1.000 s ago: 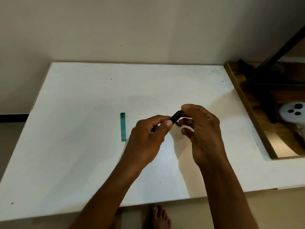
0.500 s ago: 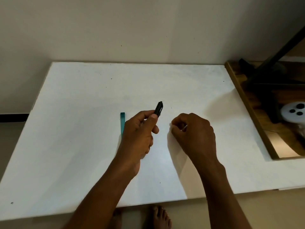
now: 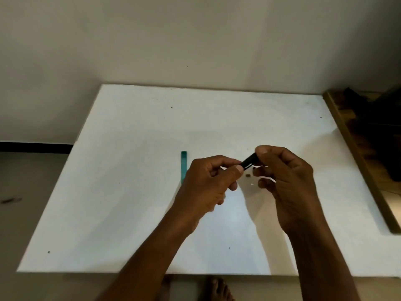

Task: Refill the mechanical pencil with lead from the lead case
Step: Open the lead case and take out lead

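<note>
The black mechanical pencil [image 3: 249, 161] is held above the white table [image 3: 134, 192], tilted up to the right. My left hand [image 3: 208, 183] grips its lower part, most of which is hidden in the fist. My right hand [image 3: 282, 181] pinches the pencil's upper end between thumb and fingers. Two tiny pieces lie on the table just below the pencil: a small dark bit [image 3: 248, 175] and a small white bit [image 3: 252, 184]. The teal lead case [image 3: 183, 166] lies flat on the table, just left of my left hand.
A brown wooden surface [image 3: 355, 157] with dark objects borders the table's right edge. A wall runs along the table's far edge. Bare feet [image 3: 217, 288] show under the near edge.
Half a second ago my right hand was down at the table, apart from the pencil. It has come back up and closed on the pencil's upper end; two small bits now lie on the table.
</note>
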